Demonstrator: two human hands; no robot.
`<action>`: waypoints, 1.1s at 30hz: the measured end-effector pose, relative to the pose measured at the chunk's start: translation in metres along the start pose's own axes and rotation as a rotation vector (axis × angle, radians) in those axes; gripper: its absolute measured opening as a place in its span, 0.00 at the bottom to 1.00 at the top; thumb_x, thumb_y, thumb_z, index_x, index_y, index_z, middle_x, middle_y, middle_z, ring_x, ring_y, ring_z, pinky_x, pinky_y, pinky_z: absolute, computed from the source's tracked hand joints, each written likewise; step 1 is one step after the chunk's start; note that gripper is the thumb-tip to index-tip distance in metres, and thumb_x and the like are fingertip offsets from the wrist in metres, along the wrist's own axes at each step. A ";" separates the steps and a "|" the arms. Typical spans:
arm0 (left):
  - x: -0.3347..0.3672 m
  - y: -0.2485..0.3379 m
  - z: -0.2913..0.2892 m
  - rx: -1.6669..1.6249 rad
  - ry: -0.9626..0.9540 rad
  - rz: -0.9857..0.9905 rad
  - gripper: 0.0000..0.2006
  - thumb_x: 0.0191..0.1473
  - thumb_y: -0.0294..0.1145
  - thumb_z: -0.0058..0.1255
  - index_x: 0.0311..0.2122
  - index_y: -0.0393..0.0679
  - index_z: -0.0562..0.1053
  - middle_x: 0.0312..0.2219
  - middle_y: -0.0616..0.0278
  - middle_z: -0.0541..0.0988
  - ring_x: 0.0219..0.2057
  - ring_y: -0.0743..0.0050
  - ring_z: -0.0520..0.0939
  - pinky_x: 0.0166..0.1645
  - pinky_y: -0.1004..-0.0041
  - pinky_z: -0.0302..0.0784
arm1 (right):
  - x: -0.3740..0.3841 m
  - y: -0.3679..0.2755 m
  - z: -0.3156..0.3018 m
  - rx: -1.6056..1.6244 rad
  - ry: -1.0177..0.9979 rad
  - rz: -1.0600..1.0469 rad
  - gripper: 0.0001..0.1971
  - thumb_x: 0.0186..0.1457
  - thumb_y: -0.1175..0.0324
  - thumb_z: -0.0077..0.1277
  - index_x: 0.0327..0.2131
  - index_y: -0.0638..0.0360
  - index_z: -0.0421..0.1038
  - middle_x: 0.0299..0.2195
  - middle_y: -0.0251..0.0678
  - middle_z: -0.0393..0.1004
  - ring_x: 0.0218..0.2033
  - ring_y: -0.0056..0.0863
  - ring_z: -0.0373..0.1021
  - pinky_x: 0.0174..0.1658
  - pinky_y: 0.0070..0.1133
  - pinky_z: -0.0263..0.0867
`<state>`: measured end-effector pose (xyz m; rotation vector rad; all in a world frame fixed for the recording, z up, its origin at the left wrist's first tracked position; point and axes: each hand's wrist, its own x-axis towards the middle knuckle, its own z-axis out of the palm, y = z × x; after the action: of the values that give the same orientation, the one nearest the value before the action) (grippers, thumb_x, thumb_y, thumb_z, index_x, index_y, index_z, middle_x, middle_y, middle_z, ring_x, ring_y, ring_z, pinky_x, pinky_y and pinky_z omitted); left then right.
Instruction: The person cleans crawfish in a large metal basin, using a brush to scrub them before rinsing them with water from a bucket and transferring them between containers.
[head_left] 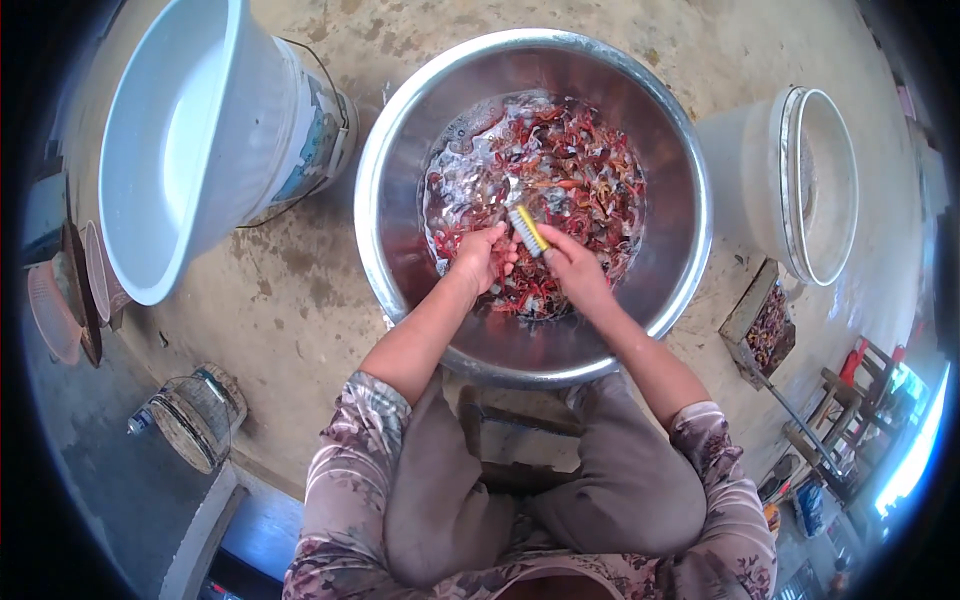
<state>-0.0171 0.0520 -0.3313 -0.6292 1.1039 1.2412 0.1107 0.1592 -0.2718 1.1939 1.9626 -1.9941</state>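
A wide steel basin (378, 200) stands before my knees, holding water and a mass of red crayfish (600, 190). Over the middle of it, my right hand (578, 268) grips a yellow scrub brush (528, 231) with pale bristles facing left. My left hand (484, 259) is curled just beside the bristles, its fingers closed round a reddish crayfish that they mostly hide. Both forearms reach over the basin's near rim.
At the left, a large pale-blue tub (150, 200) rests tilted on a white bucket (325, 130). A white bucket (790, 185) is at the right, with a dustpan (765, 325) of debris below it. A small bucket (190, 425) sits at lower left.
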 end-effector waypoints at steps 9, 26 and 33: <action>0.004 0.001 -0.006 -0.056 -0.052 -0.207 0.15 0.52 0.42 0.30 0.23 0.44 0.64 0.11 0.67 0.61 0.12 0.75 0.59 0.21 0.74 0.56 | -0.004 -0.002 0.020 -0.203 0.095 -0.191 0.17 0.50 0.68 0.39 0.45 0.50 0.62 0.34 0.45 0.69 0.31 0.35 0.69 0.35 0.24 0.63; -0.004 -0.009 0.006 -0.009 -0.146 -0.082 0.08 0.51 0.33 0.31 0.27 0.44 0.64 0.16 0.61 0.67 0.17 0.71 0.65 0.25 0.70 0.62 | 0.014 0.015 0.015 -0.258 0.057 0.029 0.18 0.50 0.69 0.38 0.47 0.55 0.60 0.37 0.42 0.69 0.34 0.28 0.68 0.38 0.21 0.61; -0.009 -0.001 0.001 0.014 -0.228 -0.074 0.08 0.52 0.35 0.33 0.29 0.45 0.65 0.18 0.63 0.68 0.18 0.73 0.66 0.25 0.71 0.63 | 0.017 -0.013 0.018 0.621 0.044 0.071 0.31 0.46 0.80 0.42 0.54 0.65 0.42 0.25 0.32 0.65 0.23 0.17 0.64 0.28 0.14 0.62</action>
<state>-0.0155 0.0493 -0.3227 -0.4994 0.8914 1.2074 0.0838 0.1530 -0.2734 1.3911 1.3117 -2.6511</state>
